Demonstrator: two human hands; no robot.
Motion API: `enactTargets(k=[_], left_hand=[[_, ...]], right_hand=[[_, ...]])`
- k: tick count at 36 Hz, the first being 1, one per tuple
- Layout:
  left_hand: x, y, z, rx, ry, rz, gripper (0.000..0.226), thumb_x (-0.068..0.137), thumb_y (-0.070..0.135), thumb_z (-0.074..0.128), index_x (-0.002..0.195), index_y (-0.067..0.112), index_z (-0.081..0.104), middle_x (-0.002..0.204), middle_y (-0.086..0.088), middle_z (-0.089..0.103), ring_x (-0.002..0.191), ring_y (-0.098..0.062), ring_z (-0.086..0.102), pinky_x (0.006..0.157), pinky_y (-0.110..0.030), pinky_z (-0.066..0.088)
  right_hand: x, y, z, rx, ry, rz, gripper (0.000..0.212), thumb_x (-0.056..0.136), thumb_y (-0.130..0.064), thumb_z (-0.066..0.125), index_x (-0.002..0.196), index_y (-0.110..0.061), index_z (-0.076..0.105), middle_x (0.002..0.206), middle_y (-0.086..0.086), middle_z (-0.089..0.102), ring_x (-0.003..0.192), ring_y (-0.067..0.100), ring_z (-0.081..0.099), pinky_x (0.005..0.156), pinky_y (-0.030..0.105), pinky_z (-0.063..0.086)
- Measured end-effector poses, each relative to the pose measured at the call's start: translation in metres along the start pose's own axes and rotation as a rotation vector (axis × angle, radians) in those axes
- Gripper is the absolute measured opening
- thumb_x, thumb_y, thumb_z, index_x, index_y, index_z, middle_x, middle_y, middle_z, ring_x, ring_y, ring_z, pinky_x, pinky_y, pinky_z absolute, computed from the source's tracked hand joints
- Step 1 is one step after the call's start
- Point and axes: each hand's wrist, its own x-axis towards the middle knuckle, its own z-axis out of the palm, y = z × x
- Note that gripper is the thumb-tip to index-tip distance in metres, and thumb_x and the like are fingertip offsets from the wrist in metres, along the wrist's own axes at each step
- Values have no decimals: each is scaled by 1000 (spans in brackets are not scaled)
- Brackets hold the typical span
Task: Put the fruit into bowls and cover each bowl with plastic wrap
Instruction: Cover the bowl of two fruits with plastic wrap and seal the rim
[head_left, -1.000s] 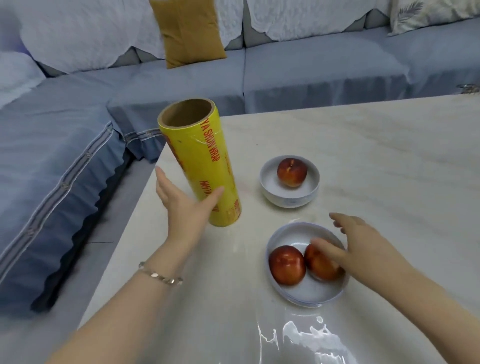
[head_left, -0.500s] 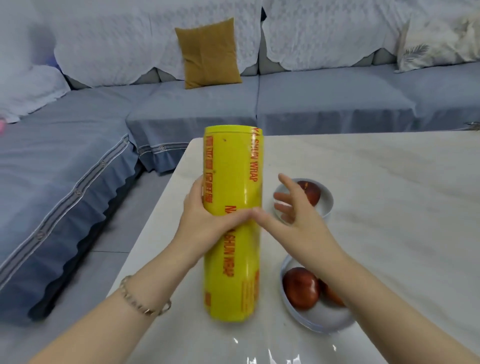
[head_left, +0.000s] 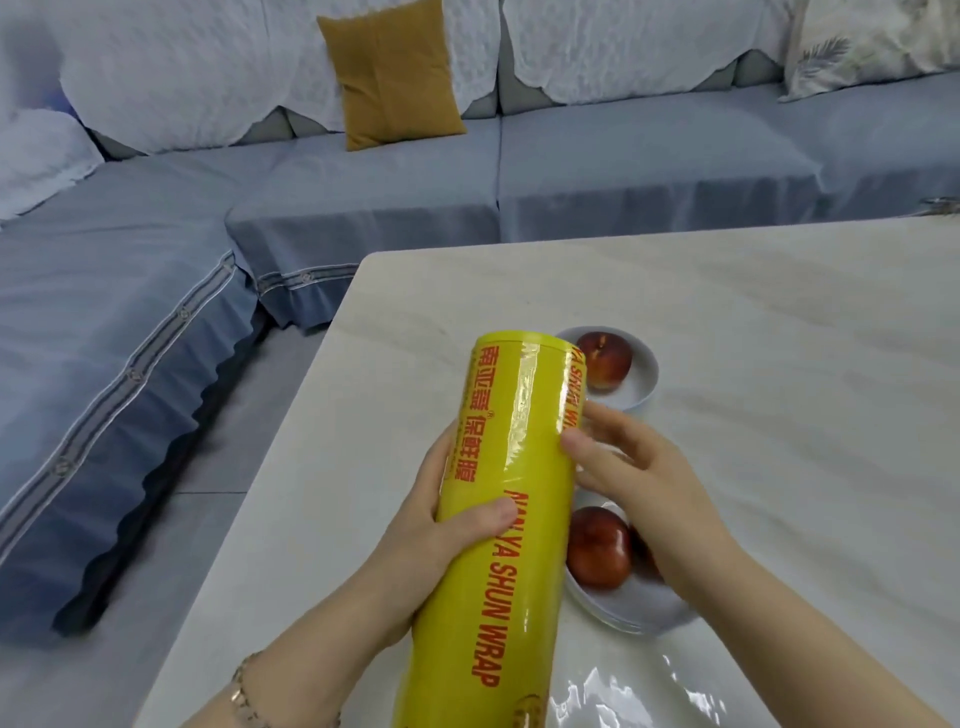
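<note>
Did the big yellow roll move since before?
Yes. The yellow roll stood apart, left of the far bowl; now the left hand and right hand hold it across that bowl's left rim.

A pale, marble-patterned table (head_left: 779, 364) is seen, with its corner at 11 o'clock. Two white bowls are placed directly on it near the left edge: a small bowl (head_left: 643, 385) and, at 6 o'clock from it, a larger bowl (head_left: 623, 612).
</note>
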Motion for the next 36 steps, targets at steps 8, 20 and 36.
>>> enactTargets(k=[8,20,36], left_hand=[[-2,4,5,88,-28,12,72,59,36,72,117,59,36,115,11,62,94,-17,70,69,-34,58],[-7,7,-2,89,-115,-20,80,46,44,75,115,58,37,112,9,64,93,-20,70,67,-31,57],[-13,-7,-3,121,-4,-26,76,48,44,77,110,63,37,110,12,63,88,-15,71,64,-31,57]], right_hand=[[3,1,-13,29,153,-72,15,77,-20,68,91,-14,68,80,-2,73,72,3,67,58,12,51],[9,3,-22,-130,103,-191,14,87,-6,58,77,-13,66,67,0,66,58,-4,59,56,7,46],[-1,10,-18,-158,132,-221,21,90,-4,52,83,-24,56,81,-5,67,77,3,64,74,20,54]])
